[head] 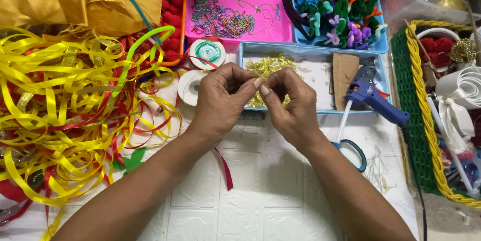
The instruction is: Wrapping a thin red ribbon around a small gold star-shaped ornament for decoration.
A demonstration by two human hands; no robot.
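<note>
- My left hand [220, 101] and right hand [290, 103] meet at the fingertips over the near edge of a shallow light-blue tray [310, 50], both pinched shut on one small gold tinsel piece [260, 84]; most of it is hidden between my fingers.
- More gold tinsel pieces [273, 65] lie loose in that tray just behind my hands, so the one I hold hovers right above its own heap.
- I judge the main risk is a slip: the piece is tiny and springy, and if either pinch eases it could drop into the heap and be lost among its look-alikes.
- A blue glue gun [373, 98] rests on the tray's right corner, near my right hand, its nozzle pointing up-left. If hot, a careless sideways reach could burn me or smear glue.
- Blue-handled scissors [350, 145] lie partly under my right wrist; lowering it could press onto them.
- A big tangle of yellow and red ribbon [65, 105] spreads at my left, with a red strip [224, 168] trailing under my left forearm. Pulling that arm back could drag ribbon across the white work surface [250, 201].
- Two spools of thread [198, 68] sit just beside my left hand and could roll if nudged.
- A pink tray of bead chains [235, 5] stands well behind, out of harm's way.
</note>
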